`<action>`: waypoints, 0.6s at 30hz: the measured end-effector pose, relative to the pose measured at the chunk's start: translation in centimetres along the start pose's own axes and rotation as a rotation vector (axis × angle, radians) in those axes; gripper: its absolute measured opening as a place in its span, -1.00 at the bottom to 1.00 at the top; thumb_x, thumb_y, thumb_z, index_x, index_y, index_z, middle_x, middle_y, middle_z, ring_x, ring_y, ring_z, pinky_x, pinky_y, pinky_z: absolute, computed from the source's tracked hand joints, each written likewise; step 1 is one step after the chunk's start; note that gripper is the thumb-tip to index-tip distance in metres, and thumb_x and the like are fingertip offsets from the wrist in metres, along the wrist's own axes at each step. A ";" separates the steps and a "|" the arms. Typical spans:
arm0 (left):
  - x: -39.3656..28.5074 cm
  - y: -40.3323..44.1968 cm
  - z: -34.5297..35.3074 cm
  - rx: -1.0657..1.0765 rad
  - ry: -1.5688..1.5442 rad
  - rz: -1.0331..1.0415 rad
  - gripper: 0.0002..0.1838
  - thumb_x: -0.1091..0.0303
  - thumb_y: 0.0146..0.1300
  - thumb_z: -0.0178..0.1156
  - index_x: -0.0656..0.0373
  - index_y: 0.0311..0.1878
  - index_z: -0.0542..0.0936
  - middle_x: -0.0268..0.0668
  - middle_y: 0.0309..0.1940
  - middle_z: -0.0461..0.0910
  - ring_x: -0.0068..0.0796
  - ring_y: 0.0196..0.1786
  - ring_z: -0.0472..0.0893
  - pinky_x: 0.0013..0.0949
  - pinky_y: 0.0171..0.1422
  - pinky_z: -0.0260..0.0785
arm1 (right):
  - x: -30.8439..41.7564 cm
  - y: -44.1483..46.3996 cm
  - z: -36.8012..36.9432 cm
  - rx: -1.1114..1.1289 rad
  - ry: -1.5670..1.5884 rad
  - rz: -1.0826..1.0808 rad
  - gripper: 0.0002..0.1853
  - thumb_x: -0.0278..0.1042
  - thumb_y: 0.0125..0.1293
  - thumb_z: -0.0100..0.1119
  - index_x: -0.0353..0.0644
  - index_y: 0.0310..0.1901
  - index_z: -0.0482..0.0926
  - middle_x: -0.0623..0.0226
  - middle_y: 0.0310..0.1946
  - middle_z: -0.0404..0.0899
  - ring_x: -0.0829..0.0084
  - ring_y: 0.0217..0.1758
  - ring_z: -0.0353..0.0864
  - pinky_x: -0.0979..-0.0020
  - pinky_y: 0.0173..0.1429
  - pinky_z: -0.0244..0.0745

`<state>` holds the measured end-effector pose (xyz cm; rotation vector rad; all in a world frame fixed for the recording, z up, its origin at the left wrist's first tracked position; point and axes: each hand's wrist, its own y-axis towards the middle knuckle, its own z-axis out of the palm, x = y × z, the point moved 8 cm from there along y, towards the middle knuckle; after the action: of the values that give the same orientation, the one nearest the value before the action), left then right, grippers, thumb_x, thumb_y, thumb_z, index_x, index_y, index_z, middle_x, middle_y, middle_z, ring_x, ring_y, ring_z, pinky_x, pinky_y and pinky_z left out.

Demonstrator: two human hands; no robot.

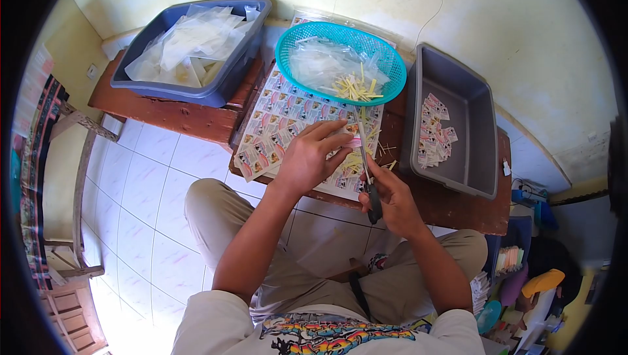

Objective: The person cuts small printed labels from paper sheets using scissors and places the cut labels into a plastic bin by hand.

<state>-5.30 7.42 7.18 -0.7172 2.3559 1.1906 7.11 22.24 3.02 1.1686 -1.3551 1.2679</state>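
Observation:
My left hand (313, 157) pinches a small printed label (354, 140) above the printed sheets (275, 119) on the low wooden table. In my right hand (391, 199) are black-handled scissors (373, 201), their long blades pointing away from me beside the label. Whether the blades touch the label is hard to tell. Narrow yellowish paper strips (352, 162) lie scattered on the sheets around the scissors. Just beyond my hands stands a turquoise basket (285, 66) with clear plastic pieces and more strips.
A grey tub (485, 132) with cut labels (435, 132) is at the right. At the back left, a blue-grey tub (222, 93) holds translucent plastic sheets (196, 41). Another person (556, 266) and stacked items are at the lower right.

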 end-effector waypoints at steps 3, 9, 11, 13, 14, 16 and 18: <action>0.1 -0.1 0.1 -0.003 0.000 0.001 -0.73 0.36 0.24 0.59 0.05 0.01 0.85 -0.18 0.21 0.79 -0.11 0.20 0.80 -0.12 0.24 0.70 | 0.1 0.0 0.0 -0.001 -0.010 -0.005 -0.13 -0.39 0.48 0.50 -0.10 0.73 0.25 0.37 0.06 0.45 0.64 -0.18 0.61 0.49 -0.14 0.64; 0.1 -0.1 0.0 0.003 0.005 0.003 -0.74 0.35 0.25 0.59 0.05 0.00 0.85 -0.17 0.21 0.79 -0.11 0.19 0.80 -0.12 0.24 0.70 | 0.0 -0.1 0.0 -0.003 -0.016 -0.009 -0.12 -0.39 0.47 0.50 -0.10 0.73 0.26 0.38 0.06 0.46 0.66 -0.21 0.60 0.49 -0.16 0.63; 0.1 -0.1 0.1 0.003 0.008 0.001 -0.75 0.35 0.25 0.59 0.05 0.00 0.86 -0.17 0.21 0.79 -0.11 0.19 0.80 -0.12 0.23 0.70 | 0.0 -0.1 0.0 -0.002 -0.018 -0.004 -0.12 -0.40 0.47 0.50 -0.10 0.73 0.26 0.37 0.06 0.46 0.66 -0.21 0.60 0.49 -0.16 0.63; 0.2 -0.2 0.1 -0.002 -0.003 -0.003 -0.75 0.35 0.25 0.59 0.05 0.00 0.86 -0.16 0.21 0.79 -0.11 0.20 0.80 -0.12 0.24 0.70 | -0.1 -0.1 0.0 -0.002 -0.032 -0.006 -0.12 -0.39 0.46 0.51 -0.10 0.73 0.27 0.37 0.06 0.46 0.65 -0.21 0.61 0.49 -0.16 0.65; 0.2 -0.1 0.1 -0.002 -0.003 -0.003 -0.75 0.35 0.25 0.59 0.05 0.00 0.86 -0.16 0.21 0.79 -0.11 0.20 0.80 -0.12 0.24 0.70 | 0.0 -0.1 0.0 -0.002 -0.033 -0.007 -0.12 -0.39 0.46 0.51 -0.10 0.73 0.27 0.37 0.06 0.46 0.65 -0.21 0.61 0.49 -0.16 0.65; 0.2 -0.2 0.2 0.002 0.005 -0.004 -0.75 0.35 0.25 0.59 0.05 0.00 0.86 -0.16 0.21 0.79 -0.10 0.20 0.80 -0.11 0.24 0.70 | -0.1 -0.1 0.1 -0.014 -0.030 0.022 -0.12 -0.38 0.45 0.52 -0.11 0.72 0.27 0.35 0.07 0.47 0.64 -0.21 0.62 0.48 -0.17 0.66; 0.1 -0.1 0.1 0.003 0.001 -0.005 -0.74 0.35 0.25 0.59 0.06 0.00 0.86 -0.15 0.21 0.80 -0.09 0.20 0.80 -0.11 0.24 0.70 | -0.2 -0.1 0.0 -0.012 -0.034 0.010 -0.12 -0.38 0.45 0.52 -0.11 0.72 0.27 0.35 0.07 0.47 0.63 -0.21 0.63 0.47 -0.17 0.67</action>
<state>-5.32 7.42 6.98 -0.7224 2.3549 1.1850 7.26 22.24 2.83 1.1812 -1.3932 1.2505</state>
